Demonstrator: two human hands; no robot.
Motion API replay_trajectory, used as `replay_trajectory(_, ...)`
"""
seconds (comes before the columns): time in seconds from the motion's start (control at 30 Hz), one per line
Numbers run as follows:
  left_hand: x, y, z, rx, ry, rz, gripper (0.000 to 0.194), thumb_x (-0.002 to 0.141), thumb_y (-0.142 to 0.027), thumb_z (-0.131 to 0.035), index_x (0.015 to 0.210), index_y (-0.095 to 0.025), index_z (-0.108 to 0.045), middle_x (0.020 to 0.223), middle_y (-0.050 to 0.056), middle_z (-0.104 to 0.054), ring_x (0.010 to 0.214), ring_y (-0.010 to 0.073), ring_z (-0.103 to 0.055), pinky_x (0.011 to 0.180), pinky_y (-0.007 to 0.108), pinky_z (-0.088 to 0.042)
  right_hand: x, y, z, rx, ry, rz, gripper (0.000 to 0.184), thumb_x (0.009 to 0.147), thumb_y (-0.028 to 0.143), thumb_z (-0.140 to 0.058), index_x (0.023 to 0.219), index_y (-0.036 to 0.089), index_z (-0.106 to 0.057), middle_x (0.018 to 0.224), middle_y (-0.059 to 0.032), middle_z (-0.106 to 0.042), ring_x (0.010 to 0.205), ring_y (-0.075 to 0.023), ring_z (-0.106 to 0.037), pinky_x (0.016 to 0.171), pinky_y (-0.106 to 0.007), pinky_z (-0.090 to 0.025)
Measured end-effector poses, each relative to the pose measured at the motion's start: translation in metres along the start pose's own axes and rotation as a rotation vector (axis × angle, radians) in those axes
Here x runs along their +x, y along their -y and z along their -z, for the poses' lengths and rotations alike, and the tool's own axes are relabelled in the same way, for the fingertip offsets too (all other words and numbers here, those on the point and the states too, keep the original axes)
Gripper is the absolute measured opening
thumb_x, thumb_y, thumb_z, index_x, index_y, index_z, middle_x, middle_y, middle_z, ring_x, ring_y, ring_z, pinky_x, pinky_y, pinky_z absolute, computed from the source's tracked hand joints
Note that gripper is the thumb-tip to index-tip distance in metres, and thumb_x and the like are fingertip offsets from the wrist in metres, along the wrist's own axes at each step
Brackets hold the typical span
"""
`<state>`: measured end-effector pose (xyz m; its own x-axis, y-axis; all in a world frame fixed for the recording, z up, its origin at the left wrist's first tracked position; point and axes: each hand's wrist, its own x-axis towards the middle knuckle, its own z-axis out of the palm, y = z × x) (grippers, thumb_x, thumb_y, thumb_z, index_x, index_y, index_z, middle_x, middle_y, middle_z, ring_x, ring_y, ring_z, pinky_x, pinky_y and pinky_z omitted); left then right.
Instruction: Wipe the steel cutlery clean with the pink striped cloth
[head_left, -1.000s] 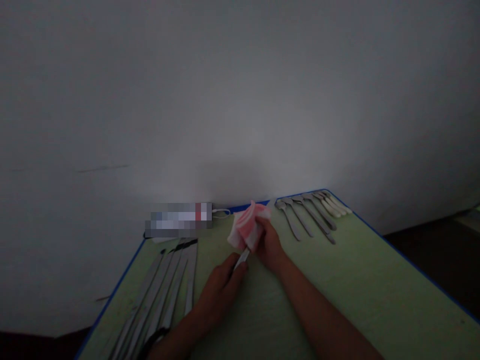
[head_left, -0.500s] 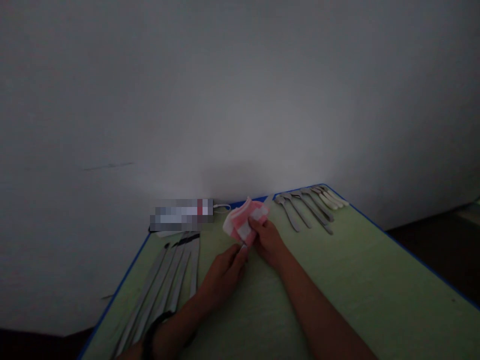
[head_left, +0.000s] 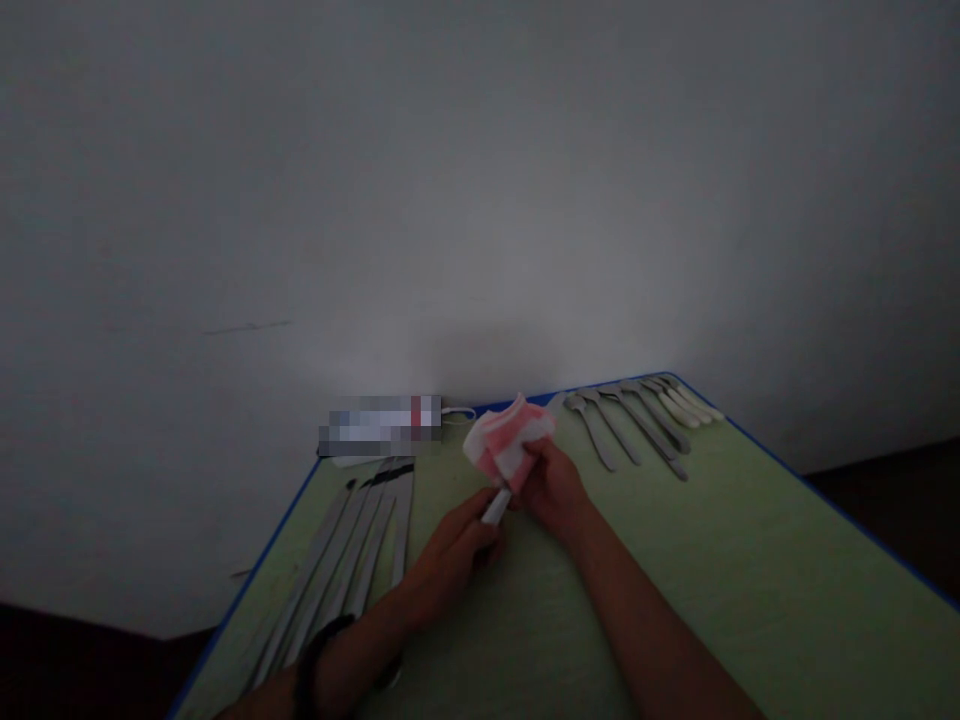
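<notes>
Two hands are wiping a piece of cutlery with a cloth, over the far middle of a green table.

The left hand [head_left: 457,555] is gripping the pale handle of the piece of cutlery [head_left: 496,507]; the right hand [head_left: 551,485] is bunching a pink-and-white cloth [head_left: 508,440] around its other end, hiding it. The piece looks light, stiff and likely slick, best held by the handle; the cloth is soft. Knives [head_left: 360,545] are lying to the left, spoons [head_left: 637,425] at the far right, near the blue table edge [head_left: 840,505]. Open room is lying on the near right.
</notes>
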<state>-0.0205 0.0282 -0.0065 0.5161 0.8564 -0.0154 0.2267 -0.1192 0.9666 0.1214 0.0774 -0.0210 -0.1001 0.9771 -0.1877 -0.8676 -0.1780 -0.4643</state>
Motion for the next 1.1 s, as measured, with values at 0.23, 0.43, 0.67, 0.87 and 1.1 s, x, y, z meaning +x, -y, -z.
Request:
replay_trajectory(0.23, -0.008, -0.008, -0.006, 0.056, 0.172, -0.109, 0.029, 0.086, -0.034, -0.05, 0.108, -0.017, -0.05, 0.073, -0.001, -0.055, 0.065, 0.0126, -0.049, 0.059, 0.022, -0.039, -0.002, -0.004, -0.001, -0.198, -0.042, 0.02, 0.019, 0.072, 0.031, -0.061, 0.077, 0.013, -0.061, 0.064, -0.0029, -0.064, 0.056, -0.0142, -0.056, 0.056, -0.027, -0.044)
replay_trajectory(0.43, 0.004, -0.002, -0.007, 0.103, -0.073, 0.052, 0.034, 0.091, -0.043, -0.036, 0.073, -0.018, -0.05, 0.055, -0.003, -0.057, 0.043, 0.0091, -0.045, 0.04, 0.018, -0.034, -0.003, -0.006, 0.001, -0.265, 0.104, 0.074, 0.023, 0.064, 0.032, -0.071, 0.073, 0.013, -0.062, 0.065, -0.0011, -0.064, 0.056, -0.0114, -0.055, 0.057, -0.024, -0.043)
replay_trajectory(0.67, 0.008, -0.008, -0.009, 0.096, -0.167, 0.137, 0.036, 0.086, -0.045, -0.042, 0.068, -0.017, -0.054, 0.047, -0.003, -0.058, 0.035, 0.0084, -0.044, 0.036, 0.017, -0.033, -0.008, -0.006, 0.0, -0.401, 0.246, -0.001, 0.029, 0.066, 0.04, -0.069, 0.071, 0.012, -0.062, 0.057, -0.0002, -0.06, 0.049, -0.0098, -0.051, 0.051, -0.023, -0.04)
replay_trajectory(0.87, 0.007, -0.008, -0.01, 0.102, -0.161, 0.117, 0.039, 0.085, -0.047, -0.042, 0.064, -0.016, -0.054, 0.048, -0.002, -0.058, 0.039, 0.0099, -0.048, 0.04, 0.019, -0.037, -0.011, -0.004, -0.004, -0.39, 0.277, -0.018, 0.025, 0.064, 0.036, -0.071, 0.073, 0.013, -0.063, 0.061, 0.0001, -0.062, 0.053, -0.0102, -0.053, 0.056, -0.023, -0.042)
replay_trajectory(1.1, 0.006, -0.001, -0.01, 0.139, -0.093, 0.043, 0.031, 0.086, -0.04, -0.047, 0.068, -0.016, -0.053, 0.056, -0.002, -0.057, 0.047, 0.01, -0.05, 0.047, 0.02, -0.038, -0.007, -0.009, 0.001, -0.42, 0.25, 0.044, 0.03, 0.069, 0.041, -0.065, 0.081, 0.014, -0.063, 0.067, -0.0016, -0.064, 0.06, -0.0122, -0.056, 0.062, -0.025, -0.043)
